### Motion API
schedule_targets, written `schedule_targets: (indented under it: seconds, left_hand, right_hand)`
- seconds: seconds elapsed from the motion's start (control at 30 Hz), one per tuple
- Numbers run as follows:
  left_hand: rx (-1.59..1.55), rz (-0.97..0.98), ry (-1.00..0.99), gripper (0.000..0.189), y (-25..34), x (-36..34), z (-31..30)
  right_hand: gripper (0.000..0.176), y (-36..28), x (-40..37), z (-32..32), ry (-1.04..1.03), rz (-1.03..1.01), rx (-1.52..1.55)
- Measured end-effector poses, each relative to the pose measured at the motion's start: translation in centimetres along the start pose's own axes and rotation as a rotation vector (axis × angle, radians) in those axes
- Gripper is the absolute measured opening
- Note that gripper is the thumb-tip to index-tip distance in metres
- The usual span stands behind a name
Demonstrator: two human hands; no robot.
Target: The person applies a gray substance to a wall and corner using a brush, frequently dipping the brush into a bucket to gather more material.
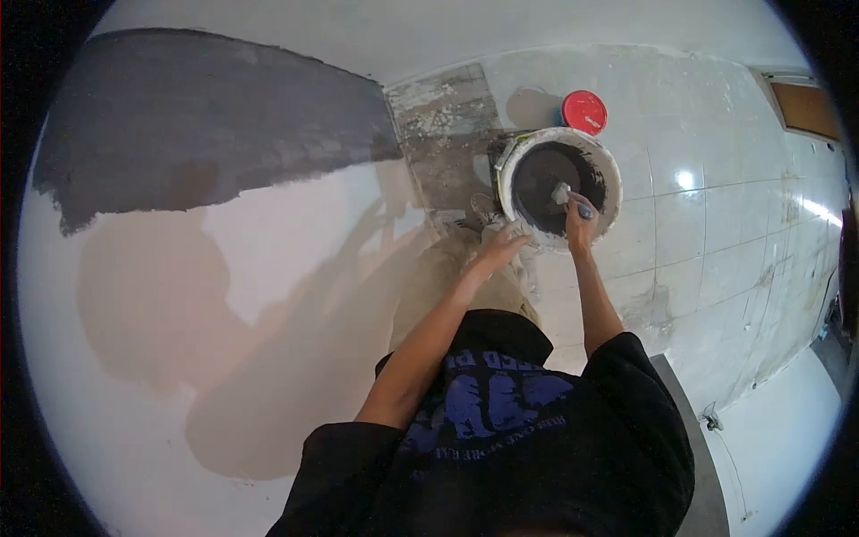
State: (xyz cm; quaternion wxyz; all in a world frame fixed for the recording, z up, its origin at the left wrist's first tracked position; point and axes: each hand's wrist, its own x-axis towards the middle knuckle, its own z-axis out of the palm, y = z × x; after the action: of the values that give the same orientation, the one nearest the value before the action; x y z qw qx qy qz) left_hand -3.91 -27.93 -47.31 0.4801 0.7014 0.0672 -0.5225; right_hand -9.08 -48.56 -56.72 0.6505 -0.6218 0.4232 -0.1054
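Observation:
My right hand [580, 224] is closed around the dark handle of a small hand tool [562, 193] whose pale, coated head reaches into the bucket. Its exact kind is hard to make out. The white bucket [611, 183] has a smeared rim and holds dark grey wet material [541, 179]. At the bucket's near left edge, my left hand [504, 248] has its fingers stretched toward the rim, thumb apart from them.
Behind the bucket stands a small tub with a red lid [584, 112]. A dark grey coat [224, 107] covers the upper part of the white surface [295, 376] on my left. Stained tiles [698, 233] extend to the right, with a loose cable [735, 465] at lower right.

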Motion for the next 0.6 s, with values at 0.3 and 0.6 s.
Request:
schedule_targets:
  seconds: [0.3, 0.6]
  left_hand:
    - [-0.056, 0.03, -0.058, 0.066, -0.9, 0.4, -0.5]
    - [0.003, 0.034, 0.12, 0.054, -2.4, -0.5, -2.0]
  right_hand:
    - [0.021, -0.8, -1.1, -0.8, 0.034, 0.104, 0.303]
    - [0.02, -0.5, -0.6, -1.9, 0.049, -0.036, 0.008]
